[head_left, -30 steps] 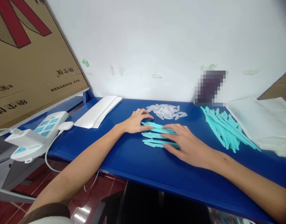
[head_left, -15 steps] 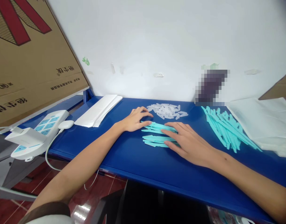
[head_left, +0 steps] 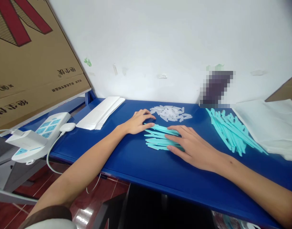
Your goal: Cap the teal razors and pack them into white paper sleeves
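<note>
Several slim turquoise sticks, which look like eyebrow razors (head_left: pixel 157 141), lie side by side on the blue table, between my two hands. My left hand (head_left: pixel 138 121) rests at their left ends, thumb touching the tip of the farthest one, its fingers apart from the thumb. My right hand (head_left: pixel 190 143) lies over their right ends with its fingers spread on them, hiding those ends. Just beyond is a loose pile of small translucent white caps (head_left: pixel 171 113). A bigger heap of the same turquoise razors (head_left: pixel 232 132) lies to the right.
Folded white sheets (head_left: pixel 100 113) lie at the back left, near a white power strip (head_left: pixel 44 133) with an adapter and cable. At far right are translucent plastic bags (head_left: pixel 270 124). A large cardboard box (head_left: pixel 36 54) stands left; a white wall (head_left: pixel 148 47) closes the back.
Some razors in the farther group have shifted toward me, closing the gap to the nearer group and leaving one apart at the far side. My hands have barely moved.
</note>
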Motion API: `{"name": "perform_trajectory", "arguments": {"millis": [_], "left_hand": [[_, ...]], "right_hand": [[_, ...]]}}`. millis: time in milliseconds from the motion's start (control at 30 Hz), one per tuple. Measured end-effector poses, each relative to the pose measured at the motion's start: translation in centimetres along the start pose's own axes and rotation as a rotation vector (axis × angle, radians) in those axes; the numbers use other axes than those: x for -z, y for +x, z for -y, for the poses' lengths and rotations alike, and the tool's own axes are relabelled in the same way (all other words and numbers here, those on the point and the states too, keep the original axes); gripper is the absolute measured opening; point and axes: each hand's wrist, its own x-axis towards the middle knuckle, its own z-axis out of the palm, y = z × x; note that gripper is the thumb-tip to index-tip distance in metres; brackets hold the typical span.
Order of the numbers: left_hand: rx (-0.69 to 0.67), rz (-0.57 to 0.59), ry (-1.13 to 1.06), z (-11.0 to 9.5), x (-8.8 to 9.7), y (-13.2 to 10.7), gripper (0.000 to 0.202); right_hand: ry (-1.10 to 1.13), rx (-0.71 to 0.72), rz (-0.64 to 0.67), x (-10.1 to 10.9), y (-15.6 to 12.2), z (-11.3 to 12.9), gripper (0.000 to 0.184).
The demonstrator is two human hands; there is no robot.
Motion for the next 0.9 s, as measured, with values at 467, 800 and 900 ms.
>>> {"name": "perform_trajectory", "arguments": {"millis": [467, 800, 900], "left_hand": [[0.020, 0.003, -0.001, 0.33, -0.28, 0.15, 0.049], [0.025, -0.012, -0.003, 0.37, -0.37, 0.18, 0.049], [0.028, -0.011, -0.004, 0.34, -0.34, 0.17, 0.050]], "right_hand": [[-0.043, -0.109, -0.003, -0.55, 0.34, -0.77, 0.061], [-0.023, -0.088, -0.005, -0.70, 0.41, -0.71, 0.061], [-0.039, -0.073, 0.002, -0.49, 0.36, -0.72, 0.059]]}}
